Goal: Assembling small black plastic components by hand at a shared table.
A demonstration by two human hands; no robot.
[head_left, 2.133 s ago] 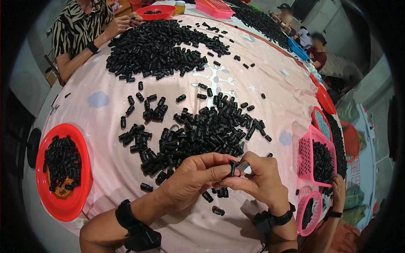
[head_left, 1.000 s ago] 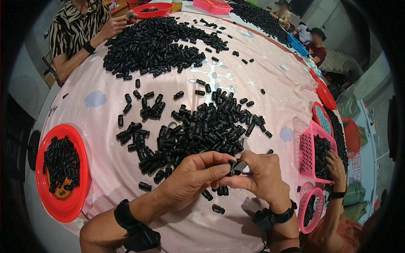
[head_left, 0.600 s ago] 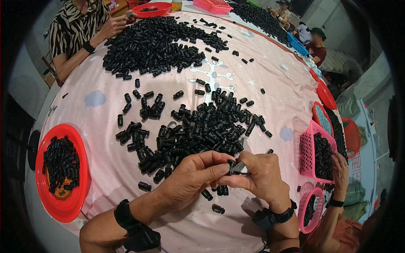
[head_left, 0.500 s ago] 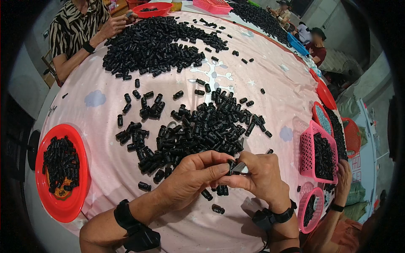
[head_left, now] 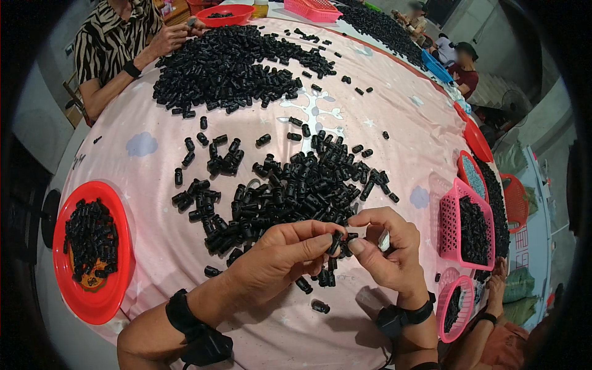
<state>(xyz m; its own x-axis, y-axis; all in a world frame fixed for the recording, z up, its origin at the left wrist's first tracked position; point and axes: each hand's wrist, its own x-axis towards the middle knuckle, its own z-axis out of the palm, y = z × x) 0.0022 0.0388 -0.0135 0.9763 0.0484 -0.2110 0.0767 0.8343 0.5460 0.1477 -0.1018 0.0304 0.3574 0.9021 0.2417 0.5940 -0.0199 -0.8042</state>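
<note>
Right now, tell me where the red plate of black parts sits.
In the head view, the red plate sits at the table's near left edge, left of the left hand and apart from the central pile of black parts.

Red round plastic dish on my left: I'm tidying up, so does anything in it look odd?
Yes. Among the small black plastic parts in the red round plastic dish, an orange-brown scrap lies at the near edge, unlike everything else there.

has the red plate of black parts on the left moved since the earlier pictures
No. The red plate sits at the same spot on the pink tablecloth, just below the blue cloud print, as before; only the camera view shifts slightly.
</note>
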